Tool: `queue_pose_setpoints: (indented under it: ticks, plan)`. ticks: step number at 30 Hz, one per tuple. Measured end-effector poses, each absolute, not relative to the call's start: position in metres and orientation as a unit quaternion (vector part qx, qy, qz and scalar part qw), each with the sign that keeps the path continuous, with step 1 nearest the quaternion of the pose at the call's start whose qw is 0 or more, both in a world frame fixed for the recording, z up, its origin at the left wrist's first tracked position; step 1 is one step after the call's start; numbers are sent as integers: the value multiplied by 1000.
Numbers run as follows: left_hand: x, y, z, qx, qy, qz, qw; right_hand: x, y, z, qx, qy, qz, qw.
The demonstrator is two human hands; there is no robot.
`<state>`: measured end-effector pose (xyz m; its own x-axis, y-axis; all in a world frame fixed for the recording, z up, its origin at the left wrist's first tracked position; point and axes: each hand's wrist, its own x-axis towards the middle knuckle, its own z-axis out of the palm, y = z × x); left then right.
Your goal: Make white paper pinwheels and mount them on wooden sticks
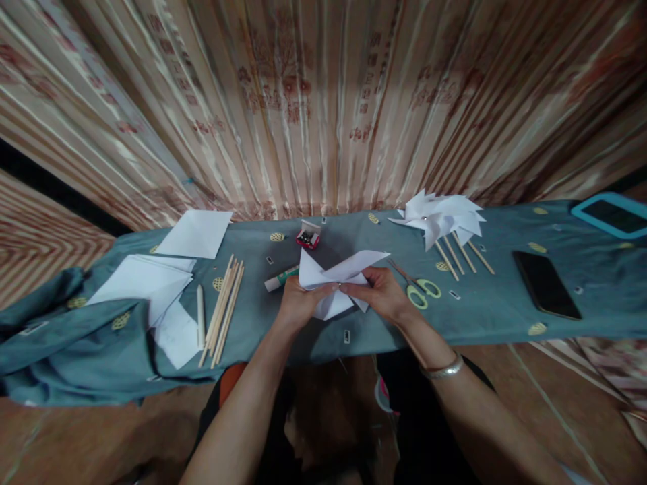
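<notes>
A white paper pinwheel (337, 271) is held between both hands above the cloth-covered table. My left hand (302, 298) grips its left side, the thumb pressed close to the middle. From the right, my right hand (385, 291) pinches it with the thumb at the centre, where a small shiny pin head shows. The fingers behind the paper are hidden. Beside my left hand lies a glue stick (281, 277), partly covered. Scissors with yellow-green handles (423, 292) rest just right of my right hand. Beyond the pinwheel stands a small red box of pins (308, 236).
Wooden sticks (226, 313) and a pale pen-like stick (201, 315) lie at left, near white paper sheets (139, 283). Several pinwheels on sticks (442, 219) lie at back right. A black phone (546, 284) and a blue-framed tablet (612, 214) are farther right. A curtain (303, 135) hangs behind the table.
</notes>
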<state>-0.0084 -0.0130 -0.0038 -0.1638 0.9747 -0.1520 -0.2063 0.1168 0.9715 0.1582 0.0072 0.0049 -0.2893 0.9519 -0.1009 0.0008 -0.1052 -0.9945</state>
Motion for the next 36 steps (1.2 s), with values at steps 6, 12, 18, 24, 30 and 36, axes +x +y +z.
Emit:
queue_pose_setpoints:
  ticks: [6, 12, 18, 24, 30, 36]
  plan:
    - [-10, -13, -7, 378, 535, 544, 524, 158, 7, 2, -446, -533, 600, 395]
    - [-9, -13, -8, 373, 533, 541, 533, 158, 7, 0, -444, -527, 606, 397]
    - [-9, -14, -7, 370, 539, 546, 523, 157, 6, -2, -452, -531, 599, 394]
    - [-9, -15, -7, 377, 552, 535, 516, 158, 4, -4, -449, -525, 606, 393]
    - [-9, -15, -4, 377, 555, 532, 517, 158, 5, -6, -438, -518, 619, 396]
    - [-9, -14, -4, 380, 549, 539, 514, 156, 8, -6, -435, -513, 623, 398]
